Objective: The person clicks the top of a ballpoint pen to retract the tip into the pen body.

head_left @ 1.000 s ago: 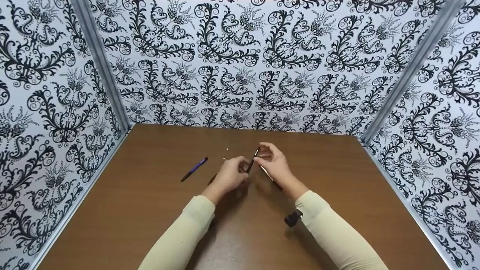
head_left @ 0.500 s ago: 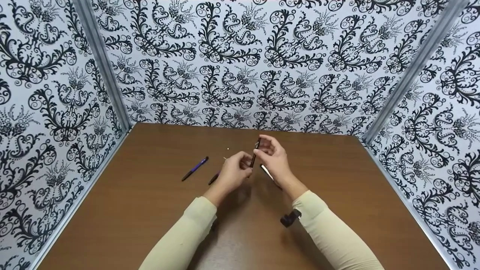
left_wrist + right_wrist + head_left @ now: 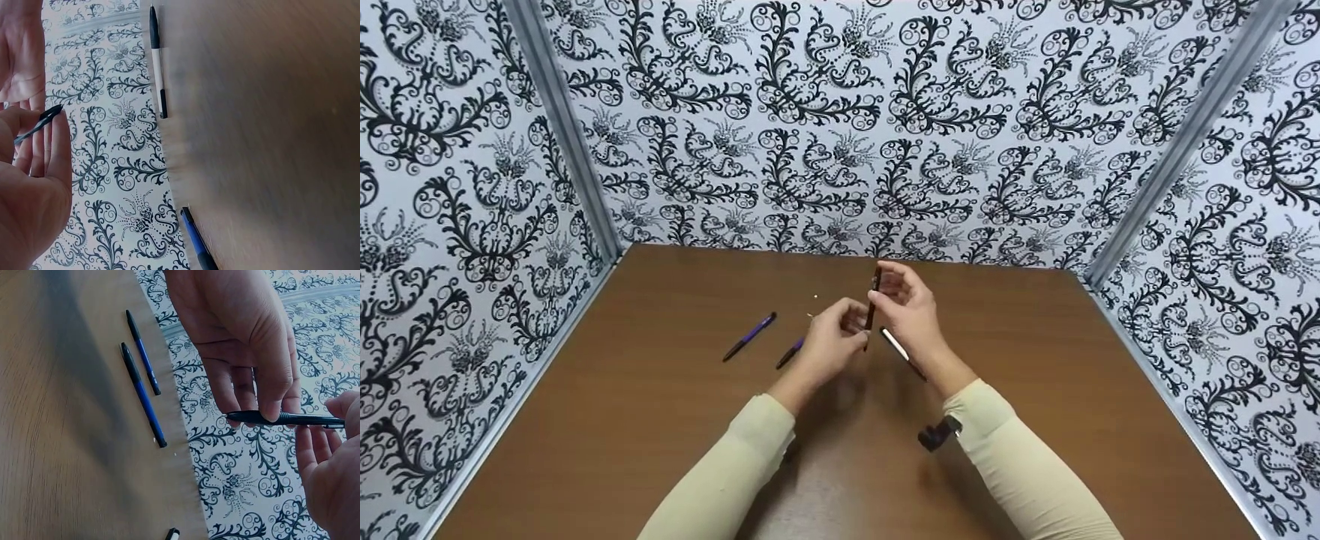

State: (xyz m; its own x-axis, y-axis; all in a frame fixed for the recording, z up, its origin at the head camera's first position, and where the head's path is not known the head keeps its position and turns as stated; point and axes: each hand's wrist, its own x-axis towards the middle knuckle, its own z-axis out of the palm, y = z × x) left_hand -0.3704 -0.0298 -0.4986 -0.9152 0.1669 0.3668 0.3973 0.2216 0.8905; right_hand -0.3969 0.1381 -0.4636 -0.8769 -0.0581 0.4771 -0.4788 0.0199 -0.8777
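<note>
A black click pen [image 3: 872, 306] is held between both hands, nearly upright in the head view. My left hand [image 3: 832, 334] pinches its lower, tip end between thumb and fingers. Higher up, by the clip, my right hand [image 3: 911, 311] pinches the same pen with thumb and fingertips. The right wrist view has this black pen [image 3: 281, 418] lying across both hands, its pointed tip sticking out past the left thumb. Below the right hand a white pen with black ends [image 3: 896, 346] lies on the table, and a blue pen [image 3: 790, 354] lies partly behind the left hand.
Another blue pen with black ends [image 3: 749, 337] lies farther left on the brown table [image 3: 840, 480]. Small white bits [image 3: 815, 297] lie beyond the left hand. Patterned walls [image 3: 840, 150] with grey metal posts [image 3: 566, 135] enclose the table's back and sides.
Both hands have risen slightly away from me, and the black pen has tilted more upright. More of the white pen and the nearer blue pen shows now.
</note>
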